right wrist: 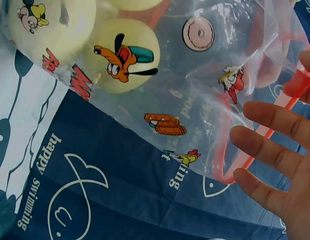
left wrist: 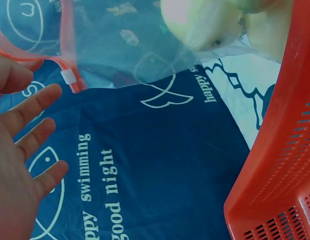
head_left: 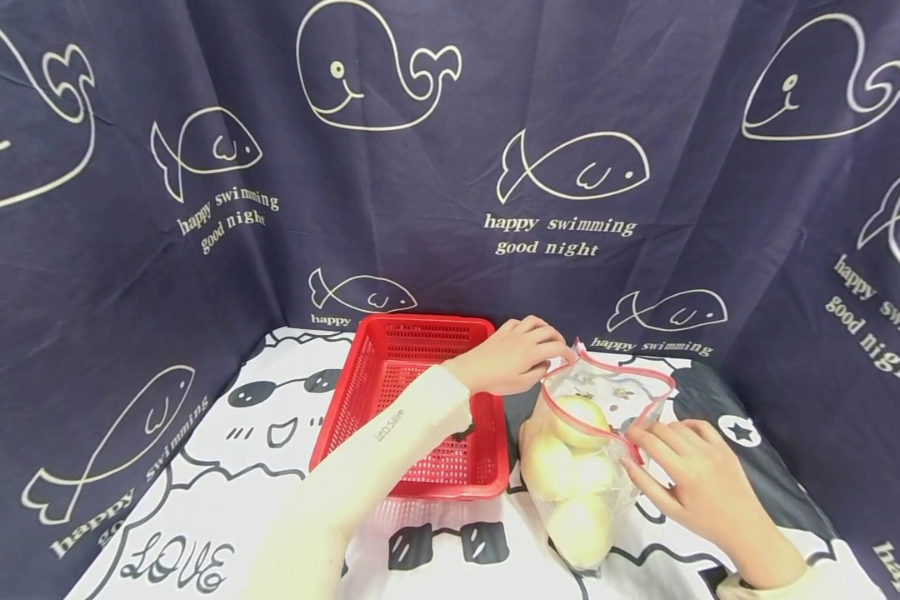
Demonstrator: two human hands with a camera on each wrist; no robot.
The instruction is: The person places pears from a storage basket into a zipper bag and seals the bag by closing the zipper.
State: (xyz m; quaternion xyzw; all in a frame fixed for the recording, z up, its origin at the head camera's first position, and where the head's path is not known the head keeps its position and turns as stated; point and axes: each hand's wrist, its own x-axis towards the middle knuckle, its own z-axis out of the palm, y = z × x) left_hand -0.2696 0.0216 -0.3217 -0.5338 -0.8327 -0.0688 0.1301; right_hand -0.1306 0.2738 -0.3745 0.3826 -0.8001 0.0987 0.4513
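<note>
A clear zip bag (head_left: 621,487) with a red zip edge and cartoon prints stands right of the basket, its mouth spread wide. Several pale yellow round fruits (head_left: 549,462) fill its lower part; their exact kind is unclear through the plastic. My left hand (head_left: 512,357) pinches the far left of the bag's rim, near a white slider (left wrist: 68,76), other fingers spread apart. On the near right side, my right hand (head_left: 693,473) holds the red rim between thumb and forefinger. The right wrist view shows that hand's other fingers loosely extended beside the zip edge (right wrist: 240,167).
A red perforated plastic basket (head_left: 450,492) stands left of the bag, under my left forearm, its visible floor bare. A white and black patterned cloth (head_left: 217,492) covers the table. Dark blue curtains (head_left: 420,192) with fish and whale drawings enclose the back and sides.
</note>
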